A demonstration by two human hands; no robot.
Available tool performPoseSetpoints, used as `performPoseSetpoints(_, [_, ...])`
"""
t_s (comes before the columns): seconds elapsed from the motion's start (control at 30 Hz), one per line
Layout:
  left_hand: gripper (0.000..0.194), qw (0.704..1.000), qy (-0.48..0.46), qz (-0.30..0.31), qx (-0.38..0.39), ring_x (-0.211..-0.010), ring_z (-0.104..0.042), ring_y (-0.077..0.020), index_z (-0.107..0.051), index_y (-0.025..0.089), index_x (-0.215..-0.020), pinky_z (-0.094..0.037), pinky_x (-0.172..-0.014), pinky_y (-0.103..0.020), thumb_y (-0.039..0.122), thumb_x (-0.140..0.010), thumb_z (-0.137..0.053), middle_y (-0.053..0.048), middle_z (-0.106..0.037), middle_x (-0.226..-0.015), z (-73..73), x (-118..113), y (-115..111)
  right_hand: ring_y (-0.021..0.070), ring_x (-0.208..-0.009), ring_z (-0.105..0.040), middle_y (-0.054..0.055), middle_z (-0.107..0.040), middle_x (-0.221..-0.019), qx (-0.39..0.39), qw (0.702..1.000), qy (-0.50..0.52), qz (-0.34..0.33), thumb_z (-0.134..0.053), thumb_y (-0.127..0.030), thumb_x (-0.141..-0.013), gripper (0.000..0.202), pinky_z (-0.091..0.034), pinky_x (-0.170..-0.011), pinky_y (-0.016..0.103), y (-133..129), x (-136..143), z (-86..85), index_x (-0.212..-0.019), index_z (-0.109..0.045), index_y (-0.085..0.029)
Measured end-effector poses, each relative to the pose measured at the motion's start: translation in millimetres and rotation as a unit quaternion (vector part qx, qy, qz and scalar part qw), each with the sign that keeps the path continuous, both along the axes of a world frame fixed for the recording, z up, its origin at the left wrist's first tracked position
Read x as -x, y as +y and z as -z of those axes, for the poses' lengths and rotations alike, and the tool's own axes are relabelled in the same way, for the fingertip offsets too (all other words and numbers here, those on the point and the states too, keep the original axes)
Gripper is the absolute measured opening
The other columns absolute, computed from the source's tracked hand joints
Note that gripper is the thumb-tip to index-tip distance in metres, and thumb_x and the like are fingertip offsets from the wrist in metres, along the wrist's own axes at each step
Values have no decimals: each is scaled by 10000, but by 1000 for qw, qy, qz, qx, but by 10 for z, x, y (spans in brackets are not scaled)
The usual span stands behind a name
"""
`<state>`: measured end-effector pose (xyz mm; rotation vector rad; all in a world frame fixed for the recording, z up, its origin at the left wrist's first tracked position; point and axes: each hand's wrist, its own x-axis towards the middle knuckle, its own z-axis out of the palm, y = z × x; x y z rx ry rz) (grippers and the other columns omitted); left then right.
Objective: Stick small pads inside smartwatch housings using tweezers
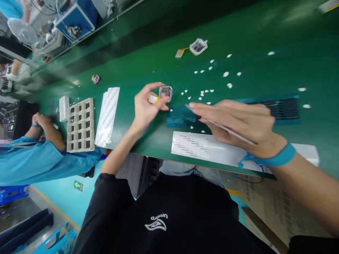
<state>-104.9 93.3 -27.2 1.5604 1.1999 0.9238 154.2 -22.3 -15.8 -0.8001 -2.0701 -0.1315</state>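
Held between the thumb and fingers of my left hand (147,106) is a small clear-edged square device housing (166,91) with parts showing inside. A white and yellow piece (153,99) lies against the palm beside it. My right hand (238,123) is closed around a pair of thin metal tweezers (229,131), their tip pointing left toward the housing and apart from it. Whether the tips grip anything is too small to tell. Below the hands lies a teal sheet (180,118), partly hidden by my right hand.
Several white scraps (226,74) are scattered on the green table (148,46). Another housing (198,46) with a yellow-edged battery (180,53) lies farther back. White printed sheets (107,116) and a compartment tray (81,125) stand left, near a co-worker's folded hands (41,120). A printed white strip (190,144) lies along the front edge.
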Motion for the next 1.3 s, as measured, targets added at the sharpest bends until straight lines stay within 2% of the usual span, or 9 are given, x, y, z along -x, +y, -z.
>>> performPoseSetpoints(0.1, [408,979,173,-74,-81,-878,-787,-281,-754,265,-1224,-625,-874,-458,381,-840,-827,-53,-767,-889,-21,163,878,168,-865,-783,9,-774,-1368,12,1000,0,14,-701,-124,-1017,675,-653,-681,331,50,26,84,-1633,-510,-324])
performPoseSetpoints(0.23, [246,880,421,-147,-162,-1448,-562,-445,-804,176,-1085,-401,-1236,-653,175,-862,-700,-220,-696,-1440,6,39,1629,155,-868,-781,-1,-787,-1338,7,1000,3,12,-710,-156,-1016,546,-663,-691,314,89,9,100,-1532,-605,-300])
performPoseSetpoints(0.3, [312,876,425,-117,-196,-1498,-503,-431,-805,179,-1161,-334,-1285,-647,164,-886,-660,-206,-651,-1528,95,-241,1764,148,-864,-782,-3,-796,-1315,12,1000,-10,9,-710,-173,-1020,462,-653,-683,296,83,5,77,-1464,-660,-291])
performPoseSetpoints(0.47, [337,939,287,72,-176,-1533,-510,-329,-794,283,-1229,-351,-1319,-518,273,-900,-722,-81,-665,-1571,346,-1080,1852,134,-844,-788,-8,-818,-1248,30,998,-46,35,-640,-223,-1071,295,-639,-663,278,80,16,97,-1351,-725,-263])
performPoseSetpoints(0.6, [228,950,255,117,-138,-1463,-591,-313,-809,278,-958,-383,-1318,-474,138,-781,-777,-51,-765,-1397,373,-1258,1852,140,-859,-790,-5,-827,-1216,37,998,-36,46,-632,-239,-1077,273,-639,-666,288,107,15,161,-1331,-731,-254])
performPoseSetpoints(0.77, [207,951,235,127,-153,-1293,-676,-354,-757,220,-846,-461,-1240,-546,87,-708,-834,-127,-789,-1255,268,-987,1696,180,-994,-796,24,-827,-1213,56,996,1,69,-624,-247,-1069,214,-676,-783,336,125,23,173,-1238,-755,-253])
performPoseSetpoints(0.97, [202,973,119,122,-157,-1019,-773,-272,-738,277,-909,-576,-1057,-488,106,-803,-734,-38,-837,-975,79,-762,1306,183,-929,-777,61,-819,-1033,69,989,66,116,-469,-216,-1125,255,-651,-850,346,178,31,137,-1115,-722,-195])
performPoseSetpoints(1.13, [142,974,-38,161,-155,-944,-760,-192,-760,244,-1016,-606,-908,-355,359,-933,-758,-44,-820,-1049,-101,-663,291,137,-649,-662,-2,-731,-826,81,982,105,131,-548,-312,-1121,261,-534,-613,295,158,-4,101,-1315,-696,-221])
performPoseSetpoints(1.3, [283,973,-142,181,-31,-747,-743,-115,-700,249,-1108,-607,-722,-254,517,-1019,-717,-2,-795,-931,-269,-523,-685,110,-591,-611,-39,-715,-777,64,991,112,44,-724,-313,-1030,43,-395,-478,286,68,18,47,-996,-708,-293])
